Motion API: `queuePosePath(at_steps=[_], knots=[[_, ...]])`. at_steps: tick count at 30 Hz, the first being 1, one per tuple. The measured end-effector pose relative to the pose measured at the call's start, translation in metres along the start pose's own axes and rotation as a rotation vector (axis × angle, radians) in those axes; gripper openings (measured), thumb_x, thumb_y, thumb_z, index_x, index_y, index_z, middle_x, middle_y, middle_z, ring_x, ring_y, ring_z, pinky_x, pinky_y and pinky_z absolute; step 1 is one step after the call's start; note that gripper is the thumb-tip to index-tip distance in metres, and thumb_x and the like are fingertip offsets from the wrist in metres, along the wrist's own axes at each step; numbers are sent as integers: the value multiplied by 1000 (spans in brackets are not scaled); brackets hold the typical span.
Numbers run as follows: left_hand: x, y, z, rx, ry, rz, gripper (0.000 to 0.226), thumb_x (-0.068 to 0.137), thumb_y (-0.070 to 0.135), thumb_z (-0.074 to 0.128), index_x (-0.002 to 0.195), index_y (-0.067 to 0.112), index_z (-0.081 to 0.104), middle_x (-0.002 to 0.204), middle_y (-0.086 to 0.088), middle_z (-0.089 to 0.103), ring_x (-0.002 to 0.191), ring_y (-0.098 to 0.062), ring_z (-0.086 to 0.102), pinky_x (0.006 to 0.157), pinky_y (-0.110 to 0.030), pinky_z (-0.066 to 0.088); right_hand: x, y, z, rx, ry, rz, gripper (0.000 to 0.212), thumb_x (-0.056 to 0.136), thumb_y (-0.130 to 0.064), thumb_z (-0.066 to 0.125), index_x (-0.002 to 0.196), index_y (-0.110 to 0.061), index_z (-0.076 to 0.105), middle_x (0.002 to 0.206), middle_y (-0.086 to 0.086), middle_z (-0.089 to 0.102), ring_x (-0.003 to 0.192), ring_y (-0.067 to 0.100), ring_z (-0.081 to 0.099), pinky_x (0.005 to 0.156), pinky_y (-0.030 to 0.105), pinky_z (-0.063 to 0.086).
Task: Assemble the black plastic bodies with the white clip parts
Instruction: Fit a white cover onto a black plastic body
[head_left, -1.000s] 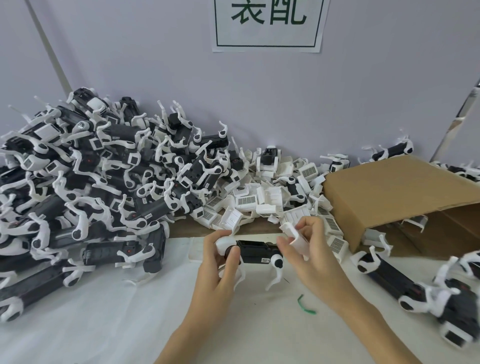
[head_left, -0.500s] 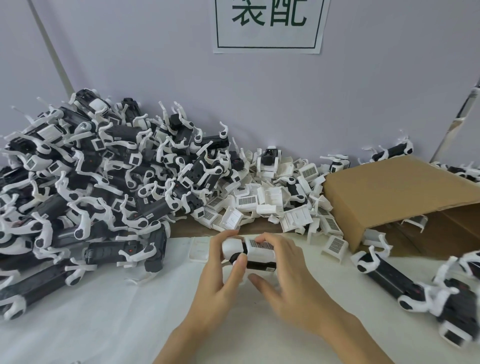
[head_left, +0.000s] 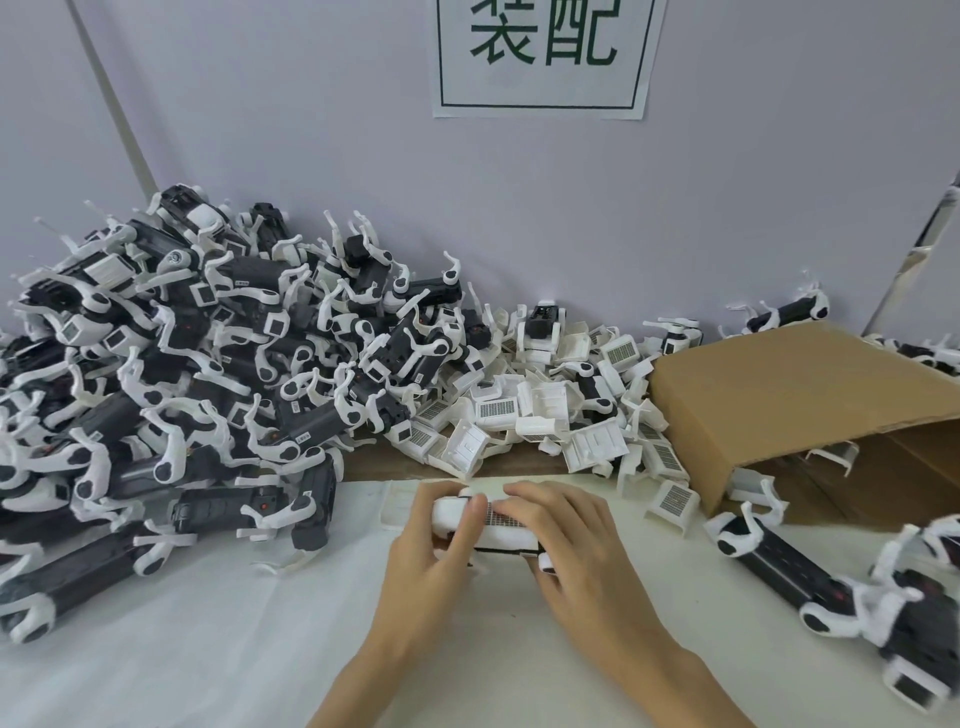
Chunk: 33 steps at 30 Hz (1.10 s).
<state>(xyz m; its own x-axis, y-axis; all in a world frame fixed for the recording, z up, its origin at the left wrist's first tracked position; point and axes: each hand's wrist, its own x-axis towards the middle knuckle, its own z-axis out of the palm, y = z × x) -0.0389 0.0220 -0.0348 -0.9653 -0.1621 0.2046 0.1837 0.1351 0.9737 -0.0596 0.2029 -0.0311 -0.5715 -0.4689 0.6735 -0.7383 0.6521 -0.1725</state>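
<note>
A: How do I seat this properly?

B: Your left hand (head_left: 441, 540) grips the white end of the black body (head_left: 506, 546) while your right hand (head_left: 566, 535) curls over the white clip part (head_left: 506, 517) on top, fingers bent round it. I'd judge the clip is being pressed home, so push evenly along its length and steady the body with the left so it doesn't tilt.

A: And where is the piece exactly?

B: On the white tabletop (head_left: 208, 649), clamped between both hands, which meet over it. The loose clips (head_left: 524, 410) lie at 12 o'clock from your hands, the finished pile (head_left: 182, 374) at 10 o'clock, and the cardboard box (head_left: 810, 395) at 2 o'clock.
</note>
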Motion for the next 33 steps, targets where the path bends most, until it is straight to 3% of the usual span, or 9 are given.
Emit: queuePosePath(at_steps=[3,5,8,10,13,16,22,28,33], knots=[[3,4,-5,-167,-47,-25,28,91,46,76,118,42,69,98,10,74,91,-6,68,79,-21,56,-4,0,1,174,-57,83,72,88,-21,80,148,-30,43,153,-15,40,143,9,39,115,26,34],[4,6,-10,-197,-95,5,39,93,40,80,130,37,66,111,2,73,99,-10,66,88,-21,52,-7,2,1,313,-104,159,67,97,-37,68,154,-32,35,154,-19,36,147,12,35,118,21,30],[4,5,-14,-204,-125,23,49,91,43,75,137,35,62,116,-11,70,100,-16,63,93,-31,49,-8,9,2,355,-77,241,41,106,-33,54,146,-29,48,139,-25,50,138,9,44,111,27,38],[4,3,-13,-181,-112,28,52,86,52,76,135,38,62,108,-4,69,96,-13,61,91,-32,47,-8,11,1,357,-76,280,30,106,-34,52,135,-29,59,126,-29,57,126,6,51,104,29,43],[3,0,-10,-156,-96,36,54,83,58,74,133,40,62,101,9,68,92,-13,60,90,-34,48,-6,9,1,386,-71,308,26,105,-34,52,128,-30,64,118,-28,61,117,8,55,98,28,45],[2,0,-7,-132,-112,76,48,88,56,72,132,39,62,110,6,70,98,-27,65,93,-40,53,-6,5,4,359,-106,281,28,105,-37,51,130,-31,63,113,-27,61,110,5,55,98,25,39],[1,5,-2,-50,-46,154,32,95,39,72,126,40,64,112,13,70,95,-14,66,80,-18,50,-5,4,5,311,-71,285,41,105,-42,51,143,-26,55,130,-23,54,124,4,51,104,21,40],[1,5,-5,-13,-123,160,39,91,35,77,126,44,62,115,13,71,102,-13,70,88,-18,53,-5,6,4,335,-153,329,37,104,-56,44,130,-38,63,107,-28,59,104,3,55,90,17,41],[2,1,-5,-6,-81,162,37,90,38,78,125,41,65,111,11,71,94,-12,68,82,-19,52,-3,8,5,371,-114,359,22,103,-48,56,117,-37,69,97,-23,63,94,7,59,82,20,44]])
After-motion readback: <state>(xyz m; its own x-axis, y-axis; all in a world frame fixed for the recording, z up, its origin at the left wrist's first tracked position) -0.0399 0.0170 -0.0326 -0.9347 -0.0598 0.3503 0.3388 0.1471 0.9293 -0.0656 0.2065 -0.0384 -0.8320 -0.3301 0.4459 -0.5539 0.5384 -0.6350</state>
